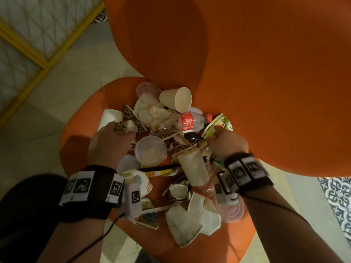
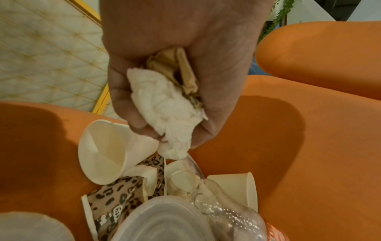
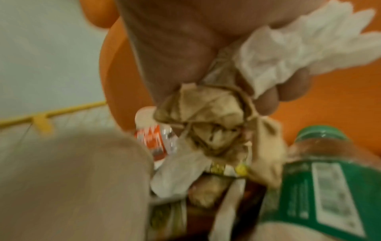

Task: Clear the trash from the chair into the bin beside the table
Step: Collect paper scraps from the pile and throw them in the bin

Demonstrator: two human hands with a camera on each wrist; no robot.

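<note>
An orange chair [image 1: 266, 92] carries a heap of trash on its seat: paper cups, plastic lids, torn leopard-print paper and a clear bottle with a red label [image 1: 187, 122]. My left hand [image 1: 112, 141] hovers over the left of the heap, gripping a crumpled white napkin [image 2: 171, 117] together with brown paper scraps. My right hand [image 1: 227, 143] is over the right of the heap, fingers curled round a brown paper wad [image 3: 208, 124] and a white tissue [image 3: 299, 45]. The bin is not in view.
A tan paper cup [image 1: 176, 99] lies on its side at the back of the heap. A green-labelled bottle [image 3: 329, 187] sits under my right hand. Pale floor tiles [image 1: 57, 103] and a yellow-framed mesh panel [image 1: 38, 35] are to the left.
</note>
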